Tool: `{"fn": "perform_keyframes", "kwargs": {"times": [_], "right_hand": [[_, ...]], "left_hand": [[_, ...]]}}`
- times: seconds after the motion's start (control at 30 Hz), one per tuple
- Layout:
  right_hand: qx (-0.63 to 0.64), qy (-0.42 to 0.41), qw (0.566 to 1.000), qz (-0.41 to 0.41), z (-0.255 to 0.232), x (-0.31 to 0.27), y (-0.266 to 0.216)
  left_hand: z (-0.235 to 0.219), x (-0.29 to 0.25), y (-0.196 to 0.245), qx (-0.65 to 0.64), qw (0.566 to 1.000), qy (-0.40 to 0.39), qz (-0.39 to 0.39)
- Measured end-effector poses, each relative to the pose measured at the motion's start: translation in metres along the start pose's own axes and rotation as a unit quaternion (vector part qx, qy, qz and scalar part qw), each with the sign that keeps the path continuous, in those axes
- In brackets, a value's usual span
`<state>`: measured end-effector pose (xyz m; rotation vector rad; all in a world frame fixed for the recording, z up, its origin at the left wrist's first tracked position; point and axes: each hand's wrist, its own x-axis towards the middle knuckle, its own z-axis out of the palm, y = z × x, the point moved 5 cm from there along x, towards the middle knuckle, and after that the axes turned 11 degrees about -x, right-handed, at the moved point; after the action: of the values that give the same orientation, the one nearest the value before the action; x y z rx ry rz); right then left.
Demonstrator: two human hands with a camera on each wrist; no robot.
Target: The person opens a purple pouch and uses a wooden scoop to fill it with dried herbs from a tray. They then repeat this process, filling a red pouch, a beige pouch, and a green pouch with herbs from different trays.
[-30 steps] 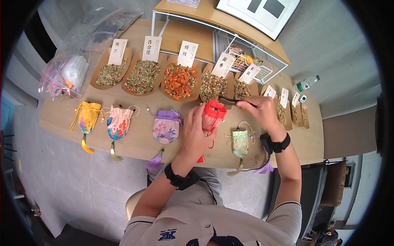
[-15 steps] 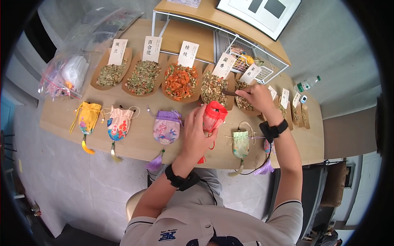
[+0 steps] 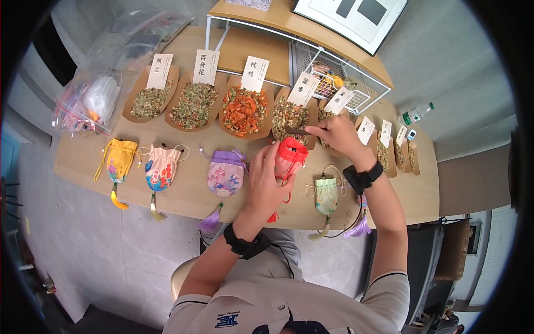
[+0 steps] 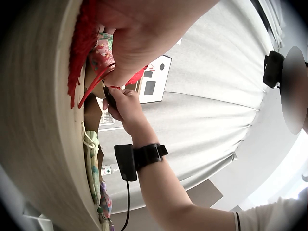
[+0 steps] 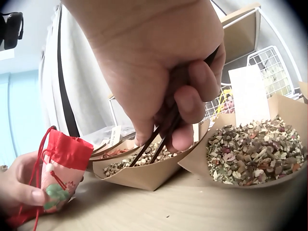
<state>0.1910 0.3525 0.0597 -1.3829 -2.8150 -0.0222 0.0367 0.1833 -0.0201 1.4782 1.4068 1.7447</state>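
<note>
My left hand grips a red and pink drawstring pouch with its mouth upward, and a red cord and tassel hang from it. In the right wrist view the pouch shows at the left with fingers around it. My right hand pinches a dark two-pronged tool, whose tips reach into the dried herbs of a brown paper tray. From the head view, that tray is the fourth from the left, just above the pouch.
More labelled herb trays line the table, such as one with orange pieces. Yellow, peach, purple and green pouches lie along the near edge. Behind are a shelf, plastic bags and a bottle.
My right hand has moved away from above the pouch and over the fourth tray, shifting back to the left and slightly down in the last half second. My left hand and the pouch have hardly moved.
</note>
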Motion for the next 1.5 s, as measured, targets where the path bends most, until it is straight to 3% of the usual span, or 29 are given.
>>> {"fn": "perform_keyframes", "kwargs": {"times": [0.23,0.53,0.73,0.83,1.0,1.13,1.23,1.33,1.5], "right_hand": [[0.005,0.004,1.0,-0.012,0.004,0.003,-0.004],[-0.014,0.068,0.997,-0.024,0.003,-0.006,-0.011],[0.052,0.073,0.996,0.026,-0.004,-0.01,-0.004],[0.089,0.113,0.989,0.02,-0.01,-0.013,0.002],[0.109,0.105,0.989,-0.004,-0.044,-0.034,-0.012],[0.125,0.118,0.982,-0.072,-0.051,-0.046,-0.02],[0.108,0.101,0.986,-0.08,-0.056,-0.048,-0.025],[0.115,0.076,0.99,-0.043,-0.052,-0.042,-0.015],[-0.022,0.084,0.996,0.023,-0.033,-0.007,0.015]], "left_hand": [[0.001,0.0,-0.001,0.001,1.0,-0.001,0.0],[0.0,0.0,-0.001,-0.008,1.0,-0.004,-0.01],[0.001,0.0,-0.001,-0.006,1.0,-0.003,-0.002],[0.0,0.0,0.001,-0.006,1.0,0.001,0.001],[0.0,0.0,0.001,-0.007,1.0,0.002,-0.001],[0.0,0.0,0.001,-0.01,1.0,0.001,-0.003],[0.0,0.0,0.001,-0.012,1.0,0.003,-0.001],[0.0,0.001,0.001,-0.011,1.0,0.0,-0.004],[0.0,0.0,0.0,-0.009,1.0,-0.003,-0.008]]}}
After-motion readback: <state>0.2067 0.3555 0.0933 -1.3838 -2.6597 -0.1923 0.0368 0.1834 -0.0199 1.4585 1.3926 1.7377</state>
